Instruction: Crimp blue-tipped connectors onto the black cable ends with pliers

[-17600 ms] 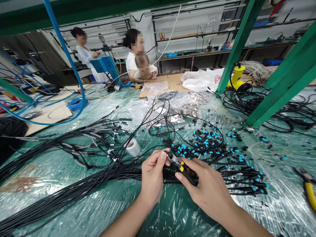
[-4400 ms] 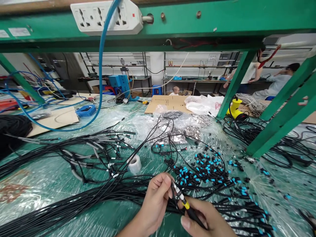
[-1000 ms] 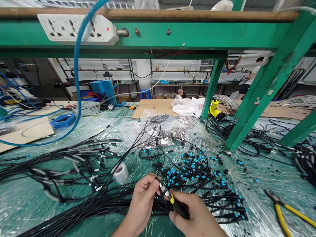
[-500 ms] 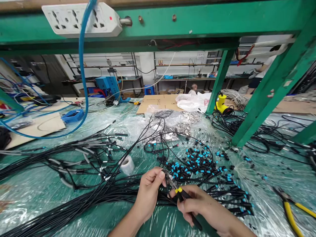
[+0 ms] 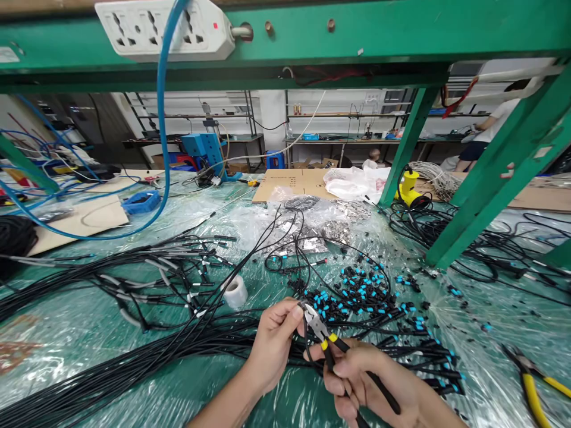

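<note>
Our left hand [image 5: 277,339] pinches 1 black cable [image 5: 306,336] just above the cable bundle [image 5: 178,349], probably to steady it at the tips of our pliers [image 5: 318,329], whose handles our right hand [image 5: 366,360] holds spread wide.

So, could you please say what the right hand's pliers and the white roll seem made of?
The pliers have a bare metal head, judging by its grey shine; the matte black-and-yellow grips may be plastic or rubber. The white roll looks slightly translucent and smooth, perhaps plastic film.
</note>
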Demonstrator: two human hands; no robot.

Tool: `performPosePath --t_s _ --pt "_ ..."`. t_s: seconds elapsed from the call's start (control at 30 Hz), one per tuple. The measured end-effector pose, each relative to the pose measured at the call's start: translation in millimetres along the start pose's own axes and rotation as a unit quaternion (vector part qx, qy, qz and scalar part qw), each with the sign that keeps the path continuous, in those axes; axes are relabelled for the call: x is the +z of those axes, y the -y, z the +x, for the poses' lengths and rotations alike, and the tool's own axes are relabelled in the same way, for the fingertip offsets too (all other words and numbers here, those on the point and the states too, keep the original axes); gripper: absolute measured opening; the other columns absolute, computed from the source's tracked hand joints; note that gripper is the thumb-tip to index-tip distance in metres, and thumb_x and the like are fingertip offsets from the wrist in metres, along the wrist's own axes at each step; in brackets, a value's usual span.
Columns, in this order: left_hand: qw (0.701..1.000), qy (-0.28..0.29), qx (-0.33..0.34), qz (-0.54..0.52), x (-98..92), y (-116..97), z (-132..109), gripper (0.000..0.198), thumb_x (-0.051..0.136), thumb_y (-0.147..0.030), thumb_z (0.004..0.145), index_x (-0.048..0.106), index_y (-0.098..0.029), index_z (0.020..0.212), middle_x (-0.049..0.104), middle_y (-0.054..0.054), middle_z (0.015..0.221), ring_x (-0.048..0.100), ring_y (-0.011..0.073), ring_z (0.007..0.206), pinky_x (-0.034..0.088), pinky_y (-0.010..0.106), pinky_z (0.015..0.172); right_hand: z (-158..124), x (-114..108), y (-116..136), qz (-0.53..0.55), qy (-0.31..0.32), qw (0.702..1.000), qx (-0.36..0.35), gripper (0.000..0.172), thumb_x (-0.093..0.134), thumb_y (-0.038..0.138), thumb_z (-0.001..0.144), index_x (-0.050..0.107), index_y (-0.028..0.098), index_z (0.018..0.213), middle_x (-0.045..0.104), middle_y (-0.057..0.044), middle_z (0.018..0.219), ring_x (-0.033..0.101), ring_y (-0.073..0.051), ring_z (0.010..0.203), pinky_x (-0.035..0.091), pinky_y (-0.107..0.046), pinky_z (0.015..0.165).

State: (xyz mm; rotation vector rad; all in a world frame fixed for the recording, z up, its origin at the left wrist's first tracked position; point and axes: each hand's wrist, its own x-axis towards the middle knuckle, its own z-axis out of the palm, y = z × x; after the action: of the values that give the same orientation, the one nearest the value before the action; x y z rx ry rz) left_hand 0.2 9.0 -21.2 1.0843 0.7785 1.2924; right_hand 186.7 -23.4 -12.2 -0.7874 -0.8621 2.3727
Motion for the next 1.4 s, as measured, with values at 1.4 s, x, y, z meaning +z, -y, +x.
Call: performPosePath --t_s 1.4 --pt "0.971 0.02 -0.059 0.229 -32.0 3 15 0.038 0.064 -0.058 0.078 0.065 -0.02 0.073 0.057 -0.001 0.061 0.052 0.0173 0.059 0.042 0.026 0.062 -55 -34 71 -0.66 -0.542 0.444 -0.271 0.038 0.052 0.027 0.09 0.056 0.026 0.128 0.062 -0.006 0.11 0.057 -0.021 0.099 0.044 -0.032 0.087"
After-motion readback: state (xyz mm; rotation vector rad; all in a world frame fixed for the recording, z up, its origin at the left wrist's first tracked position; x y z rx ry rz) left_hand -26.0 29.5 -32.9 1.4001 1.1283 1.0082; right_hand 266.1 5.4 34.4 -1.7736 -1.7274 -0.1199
